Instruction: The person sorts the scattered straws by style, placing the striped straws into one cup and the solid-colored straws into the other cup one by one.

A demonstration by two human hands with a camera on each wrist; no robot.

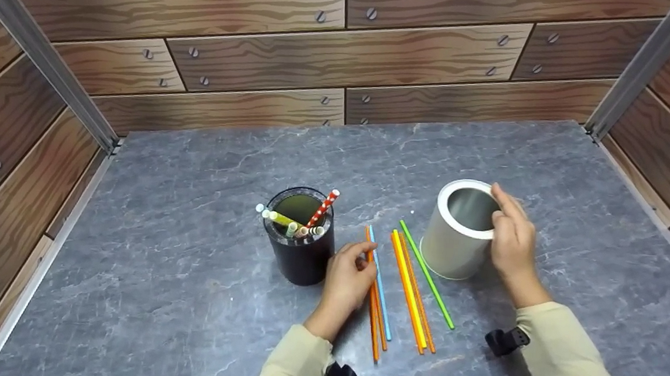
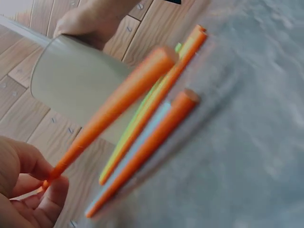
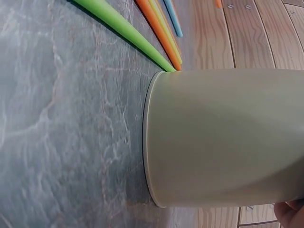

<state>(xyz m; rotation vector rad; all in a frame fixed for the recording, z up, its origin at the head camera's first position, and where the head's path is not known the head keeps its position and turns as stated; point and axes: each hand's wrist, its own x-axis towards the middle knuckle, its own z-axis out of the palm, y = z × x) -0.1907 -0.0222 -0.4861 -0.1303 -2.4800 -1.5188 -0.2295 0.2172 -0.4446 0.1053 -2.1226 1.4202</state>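
Note:
My left hand (image 1: 349, 280) pinches an orange straw (image 2: 114, 109) near one end, between thumb and finger. In the left wrist view the straw slants, lifted above another orange straw and a blue straw (image 1: 382, 309) lying on the table. My right hand (image 1: 514, 242) grips the rim of a pale grey canister (image 1: 454, 255) on its right side. The canister stands upright, and the inside that shows is bare. A black cup (image 1: 304, 265) stands left of my left hand, holding several patterned straws, among them a red one with white dots (image 1: 323, 208).
Between the two containers lie a yellow straw (image 1: 409, 290) with orange ones beside it, and a green straw (image 1: 431, 283) close to the canister's base. Wood-patterned panels (image 1: 261, 65) wall in the grey marbled table (image 1: 159, 258) at the back and sides.

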